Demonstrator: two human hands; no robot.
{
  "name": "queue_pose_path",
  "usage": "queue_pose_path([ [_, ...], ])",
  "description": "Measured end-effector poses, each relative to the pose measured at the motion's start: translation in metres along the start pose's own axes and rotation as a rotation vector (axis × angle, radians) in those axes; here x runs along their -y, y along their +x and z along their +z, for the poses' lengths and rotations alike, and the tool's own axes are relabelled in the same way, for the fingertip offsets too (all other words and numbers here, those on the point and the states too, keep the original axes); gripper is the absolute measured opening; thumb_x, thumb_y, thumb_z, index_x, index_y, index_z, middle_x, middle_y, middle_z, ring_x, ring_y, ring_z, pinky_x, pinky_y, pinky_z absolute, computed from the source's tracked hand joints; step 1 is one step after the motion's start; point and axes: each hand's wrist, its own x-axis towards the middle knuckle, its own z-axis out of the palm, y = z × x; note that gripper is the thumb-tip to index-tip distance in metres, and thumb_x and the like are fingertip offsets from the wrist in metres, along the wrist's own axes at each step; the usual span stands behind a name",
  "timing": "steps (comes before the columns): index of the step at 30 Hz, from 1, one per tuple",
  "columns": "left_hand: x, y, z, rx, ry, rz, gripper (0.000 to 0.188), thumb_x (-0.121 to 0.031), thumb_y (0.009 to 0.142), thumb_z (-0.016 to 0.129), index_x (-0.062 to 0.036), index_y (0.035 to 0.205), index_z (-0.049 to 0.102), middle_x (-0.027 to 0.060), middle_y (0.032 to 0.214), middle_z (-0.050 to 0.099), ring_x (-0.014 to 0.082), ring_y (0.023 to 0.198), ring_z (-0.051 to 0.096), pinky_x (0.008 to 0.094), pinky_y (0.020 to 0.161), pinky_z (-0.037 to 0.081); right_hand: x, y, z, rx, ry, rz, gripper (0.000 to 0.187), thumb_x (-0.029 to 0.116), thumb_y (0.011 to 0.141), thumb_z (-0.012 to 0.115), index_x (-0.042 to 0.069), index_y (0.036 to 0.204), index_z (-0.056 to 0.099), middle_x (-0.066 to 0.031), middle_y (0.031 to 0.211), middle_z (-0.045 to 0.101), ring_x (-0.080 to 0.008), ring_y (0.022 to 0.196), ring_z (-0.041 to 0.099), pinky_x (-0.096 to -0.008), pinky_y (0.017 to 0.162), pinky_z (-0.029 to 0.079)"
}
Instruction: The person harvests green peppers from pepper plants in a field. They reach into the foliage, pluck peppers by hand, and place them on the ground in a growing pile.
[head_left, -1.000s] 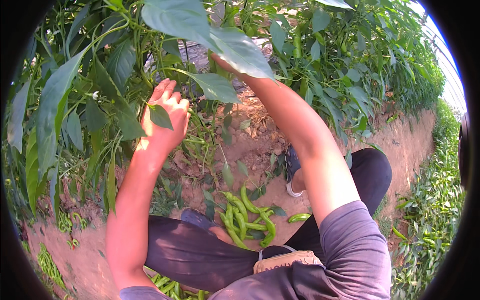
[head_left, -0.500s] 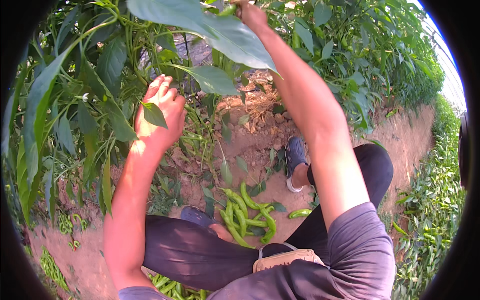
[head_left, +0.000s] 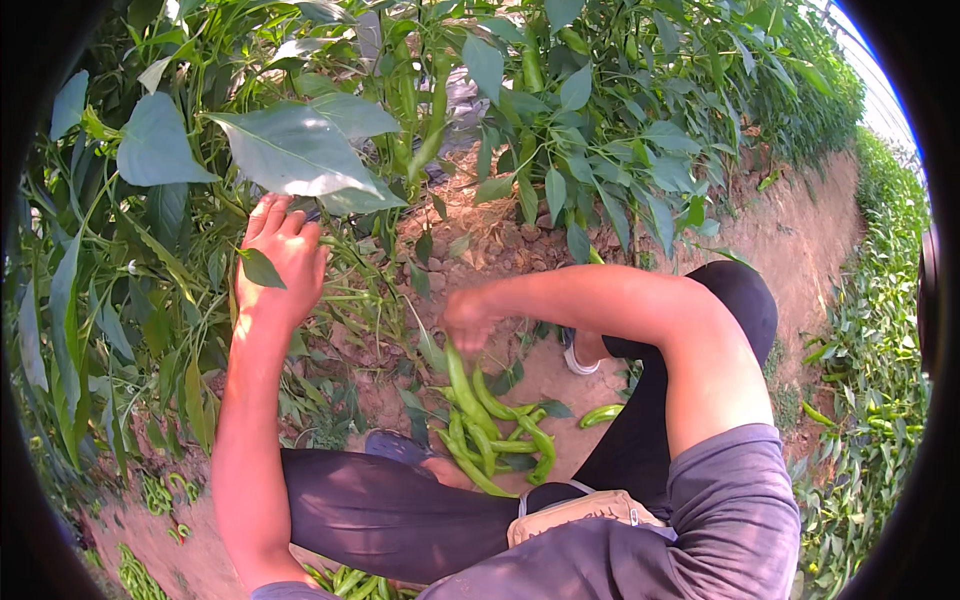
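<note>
My left hand (head_left: 283, 255) is among the stems of a leafy pepper plant (head_left: 185, 235), its fingers together and curled over a stem. A large leaf covers the fingertips, and a small leaf lies across the back of the hand. Low over the ground, my right hand (head_left: 468, 318) is slightly blurred and grips the upper end of a long green pepper (head_left: 458, 378). That pepper hangs down onto a pile of green peppers (head_left: 482, 440) on the soil between my legs.
One loose pepper (head_left: 601, 415) lies right of the pile. Long peppers (head_left: 432, 120) hang on the plants ahead. More picked peppers (head_left: 355, 583) lie by my left leg. A bare soil path (head_left: 800, 260) runs at right beside another plant row (head_left: 880, 350).
My right hand has come down and back from the far plants to the pile, bringing a green pepper. My left hand stays at the stems; the view has tilted forward.
</note>
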Motion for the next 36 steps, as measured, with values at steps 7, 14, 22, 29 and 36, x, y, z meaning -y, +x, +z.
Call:
queue_pose_path([
  [7,-0.003,-0.004,-0.002,0.024,-0.007,-0.017,0.021,-0.018,0.091,0.078,-0.0024,0.105,0.076,0.0166,0.119,0.076,0.0375,0.130,0.066,0.0509,0.125,0.041,0.001,0.027,-0.155,-0.346,-1.179,-0.240,0.037,0.027,0.092,0.068,-0.006,0.103,0.079,-0.0241,0.106,0.080,-0.0399,0.101,0.079,-0.0543,0.085,0.062],
  [14,-0.001,-0.007,0.002,-0.043,0.014,-0.025,0.031,-0.011,0.090,0.081,-0.0092,0.121,0.079,0.0155,0.138,0.070,0.0408,0.145,0.056,0.0572,0.127,0.039,0.032,0.017,-0.296,-1.139,-0.254,-0.635,0.033,0.027,0.100,0.065,0.000,0.117,0.074,-0.0196,0.113,0.076,-0.0347,0.101,0.076,-0.0498,0.084,0.060],
  [22,0.003,-0.013,0.005,-0.030,0.029,0.010,0.051,-0.015,0.088,0.082,-0.0044,0.136,0.069,0.0170,0.138,0.070,0.0405,0.148,0.053,0.0575,0.129,0.036,0.021,0.019,-0.333,-0.934,-0.304,-1.327,0.031,0.027,0.110,0.062,0.007,0.133,0.068,-0.0144,0.121,0.072,-0.0287,0.101,0.072,-0.0447,0.083,0.057],
  [29,0.000,-0.012,0.013,-0.067,-0.146,-0.137,0.033,-0.007,0.086,0.081,-0.0081,0.120,0.078,0.0200,0.143,0.068,0.0428,0.148,0.053,0.0589,0.127,0.038,0.053,-0.034,-0.326,-0.326,0.138,-1.309,0.042,0.034,0.115,0.063,0.007,0.146,0.065,-0.0078,0.140,0.069,-0.0176,0.123,0.068,-0.0381,0.106,0.057],
  [36,-0.001,-0.009,0.016,0.054,-0.143,-0.152,0.032,-0.013,0.088,0.082,-0.0046,0.118,0.075,0.0180,0.128,0.070,0.0450,0.139,0.057,0.0596,0.127,0.037,0.124,-0.112,-0.280,-0.587,0.161,-0.846,0.052,0.050,0.106,0.073,0.005,0.133,0.075,-0.0072,0.114,0.074,-0.0170,0.103,0.069,-0.0341,0.095,0.056],
])
